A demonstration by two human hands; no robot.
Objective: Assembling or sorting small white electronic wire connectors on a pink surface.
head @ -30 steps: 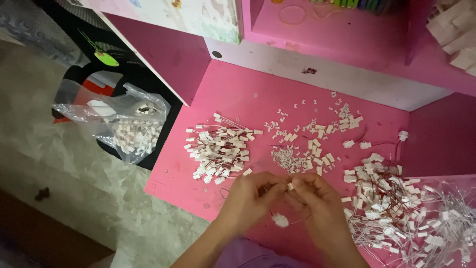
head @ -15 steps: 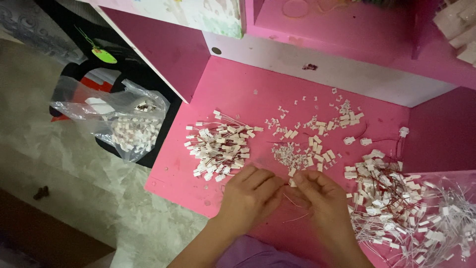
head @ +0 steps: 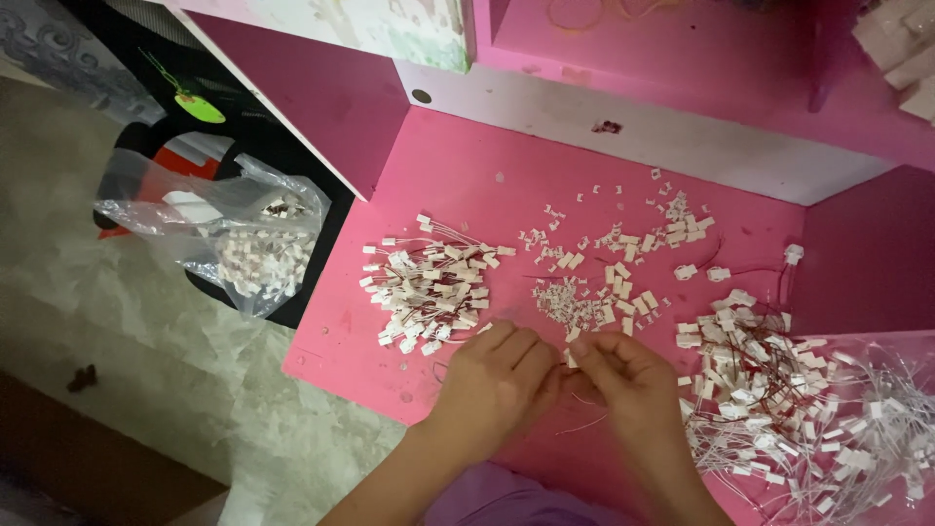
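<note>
Clear plastic bag (head: 239,244) — white connectors (head: 255,265) inside, beside desk (head: 458,185)

Two hands, left hand (head: 497,382) and right hand (head: 633,385), sitting near the pink desk (head: 467,185) front edge, three heaps of white wired connectors too many for counting, one clear plastic bag (head: 229,239) lying off the left edge

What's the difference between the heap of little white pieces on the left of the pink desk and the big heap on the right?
The left heap is compact, its pieces lying close together; the right heap is larger and sprawls toward the desk's edge. The left heap's wires look short and reddish, bunched tight; the right heap trails long, thin, pale wires in a loose tangle. The left heap lies just beyond the left hand; the right heap lies beside the right hand. Both hold small white connectors on wires.
</note>
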